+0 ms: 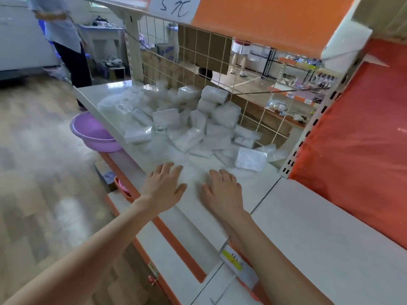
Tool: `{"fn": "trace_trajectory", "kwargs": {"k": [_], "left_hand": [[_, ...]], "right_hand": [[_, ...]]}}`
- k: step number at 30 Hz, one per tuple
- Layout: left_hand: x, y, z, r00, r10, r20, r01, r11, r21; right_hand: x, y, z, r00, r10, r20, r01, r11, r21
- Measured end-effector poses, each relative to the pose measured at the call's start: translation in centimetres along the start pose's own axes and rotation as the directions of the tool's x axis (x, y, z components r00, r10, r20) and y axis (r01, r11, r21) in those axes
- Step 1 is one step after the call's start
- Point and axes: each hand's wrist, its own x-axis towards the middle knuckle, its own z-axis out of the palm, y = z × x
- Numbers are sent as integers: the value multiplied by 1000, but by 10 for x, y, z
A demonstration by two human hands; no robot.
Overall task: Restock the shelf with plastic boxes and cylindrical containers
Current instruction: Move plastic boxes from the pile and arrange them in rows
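- Plastic boxes [187, 119]: clear, rectangular, each film-wrapped; a loose heap, tilted at all angles, stacked highest toward the back of the shelf [308, 227]
- One box [251, 159]: lies nearly flat at the heap's near right edge
- Shelf: white board, orange front edge

Bright, even light; shadows soft. Motion blur throughout: pile of clear plastic boxes [193, 119] smeared, wood-pattern floor [39, 150] streaked. Glare on glossy white shelf board [105, 89] at far left corner. Wide-angle bending at frame edges.
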Motion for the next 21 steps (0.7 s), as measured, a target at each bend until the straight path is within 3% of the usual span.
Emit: {"fn": "trace_trajectory", "kwargs": {"k": [4, 7, 8, 10, 11, 13, 15, 18, 21], "left_hand": [[27, 3, 7, 991, -67, 118, 66, 998, 15], [39, 5, 4, 993, -16, 120, 13, 1000, 26], [43, 5, 1, 993, 6, 122, -4, 1000, -13], [51, 4, -11, 988, 11, 152, 28, 968, -250], [57, 3, -16, 979, 24, 203, 65, 904, -424], [70, 0, -29, 936, 83, 343, 212, 645, -734], [83, -3, -38, 836, 127, 534, 447, 408, -796], [99, -6, -43, 708, 184, 682, 611, 326, -722], [112, -12, -41, 668, 250, 701, 632, 306, -712]], "right_hand": [[17, 1, 1, 999, 25, -34, -24, 999, 39], [25, 2, 2, 997, 23, -77, -18, 998, 62], [28, 2, 2, 995, 22, -94, -14, 996, 86], [34, 0, -1, 989, 34, -141, -2, 976, 218], [36, -3, -3, 983, 75, -168, -14, 941, 339], [41, -12, -11, 964, 232, -131, -106, 786, 609], [46, -21, -17, 944, 330, 19, -217, 574, 789], [48, -28, -22, 917, 366, 161, -306, 382, 872], [45, -34, -23, 892, 421, 166, -305, 287, 908]]}}
